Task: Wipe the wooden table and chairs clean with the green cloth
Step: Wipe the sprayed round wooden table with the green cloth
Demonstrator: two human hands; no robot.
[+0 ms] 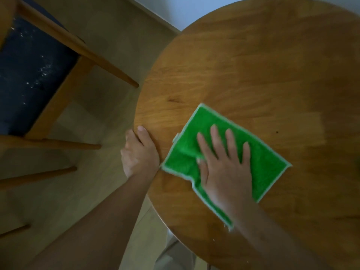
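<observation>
A round wooden table [263,65] fills the right side of the view. A green cloth [187,145] with a pale border lies flat on its near left part. My right hand [226,164] presses down on the cloth with straight, spread fingers. My left hand [139,152] grips the table's left edge, thumb on top and fingers curled under the rim. A wooden chair [58,98] with a dark blue seat [29,75] stands to the left; white specks dot the seat.
Pale wood-look floor [109,45] lies between chair and table. A white wall [175,10] meets the floor at the top. Chair legs [48,174] stick out at lower left. A small dark spot [277,132] sits on the tabletop right of the cloth.
</observation>
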